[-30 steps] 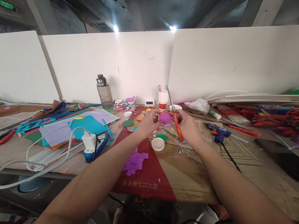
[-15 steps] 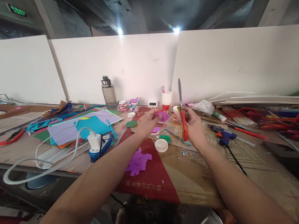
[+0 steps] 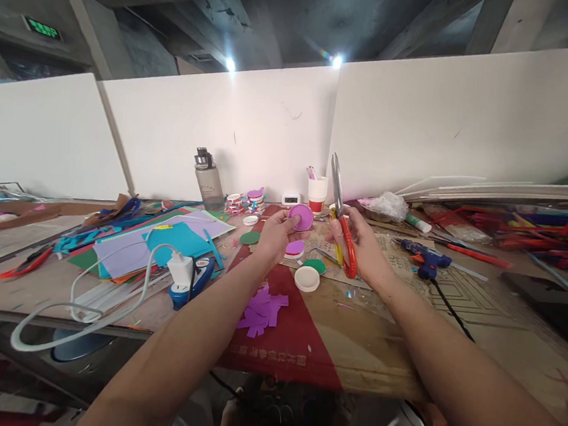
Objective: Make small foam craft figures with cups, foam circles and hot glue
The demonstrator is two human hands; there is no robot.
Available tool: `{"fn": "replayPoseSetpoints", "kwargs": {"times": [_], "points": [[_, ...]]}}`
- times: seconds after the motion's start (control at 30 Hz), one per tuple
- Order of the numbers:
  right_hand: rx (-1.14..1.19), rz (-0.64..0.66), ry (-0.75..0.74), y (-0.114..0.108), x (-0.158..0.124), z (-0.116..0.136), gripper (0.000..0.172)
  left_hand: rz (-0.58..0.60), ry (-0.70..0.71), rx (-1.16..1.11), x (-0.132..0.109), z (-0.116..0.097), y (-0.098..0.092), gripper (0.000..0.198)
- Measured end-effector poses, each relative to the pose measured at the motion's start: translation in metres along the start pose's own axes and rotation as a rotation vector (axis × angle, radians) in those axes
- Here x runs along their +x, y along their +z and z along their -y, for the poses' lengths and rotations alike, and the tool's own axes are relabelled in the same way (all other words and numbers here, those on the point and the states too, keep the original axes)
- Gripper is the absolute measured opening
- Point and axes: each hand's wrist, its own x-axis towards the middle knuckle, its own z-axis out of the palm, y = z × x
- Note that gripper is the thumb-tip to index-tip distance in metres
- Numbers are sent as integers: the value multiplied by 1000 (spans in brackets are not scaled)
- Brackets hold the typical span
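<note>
Between the thumb and fingers of my left hand [image 3: 275,238] is a purple disc [image 3: 302,217], its face turned toward me. My right hand [image 3: 361,244] grips a pair of scissors [image 3: 337,191] with red handles, blades pointing up and slightly apart. A bit of yellow shows by the handles; I cannot tell whether it belongs to them. Below the hands lie a purple-topped white round piece [image 3: 294,249], a green disc [image 3: 314,265] and a white round lid [image 3: 306,279]. Purple paper strips [image 3: 263,310] form a pile nearer to me.
To the left are coloured sheets [image 3: 129,252], a blue power strip [image 3: 191,284] with a white cable, and a grey bottle [image 3: 208,182]. A glue gun [image 3: 425,257] with a black cord lies right. Paper cups [image 3: 317,193] and a small clock [image 3: 291,200] stand behind.
The purple disc has tilted up to face me and shifted slightly left. The scissors have moved a little left and down, and their blades now show a gap.
</note>
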Motion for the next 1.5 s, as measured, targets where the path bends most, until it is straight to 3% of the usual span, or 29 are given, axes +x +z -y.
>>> {"fn": "replayPoseSetpoints", "kwargs": {"times": [0.27,0.57,0.8,0.9,1.1,1.5], "points": [[-158,118,10,-3,-6,13,38,-43,-40,-61,2,-4,-1,19],[-218,250,128,-2,-10,26,44,-64,-5,2,0,-6,-4,24],[-185,269,157,-1,-9,13,38,-79,-63,-110,2,-7,-1,16],[-219,236,101,0,-8,6,38,-53,-64,-131,4,-6,0,23],[-255,231,88,0,-6,4,39,13,-32,-93,5,-3,-1,40],[-200,341,205,2,-10,20,30,11,143,113,7,1,-9,39]]}}
